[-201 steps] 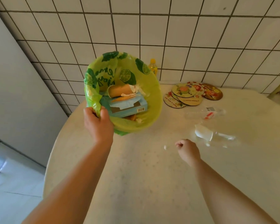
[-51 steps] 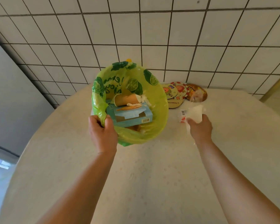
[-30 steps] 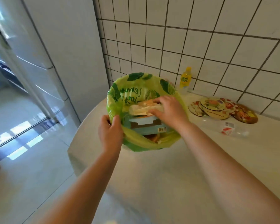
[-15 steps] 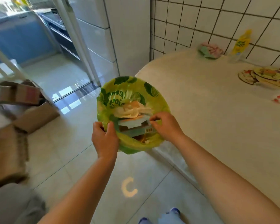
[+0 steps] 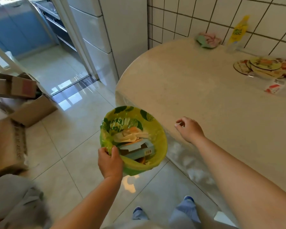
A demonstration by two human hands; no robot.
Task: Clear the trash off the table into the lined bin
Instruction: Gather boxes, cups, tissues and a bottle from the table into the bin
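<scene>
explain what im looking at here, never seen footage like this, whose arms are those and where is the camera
There is no machine here. The camera sits on a person's head and looks forward and down, so the two bare arms reaching into the picture are that person's own, and the wide lens bends the room's edges.

The left hand holds a bin by its rim, out over the floor beside the table. The bin has a green liner and holds a blue box and crumpled paper. The right hand is empty, fingers loosely curled, above the table's edge.

On the table, near the tiled wall, lie a cloth, a yellow bottle, a stack of round coasters and a clear plastic wrapper with a red label, likely trash not yet cleared.
</scene>
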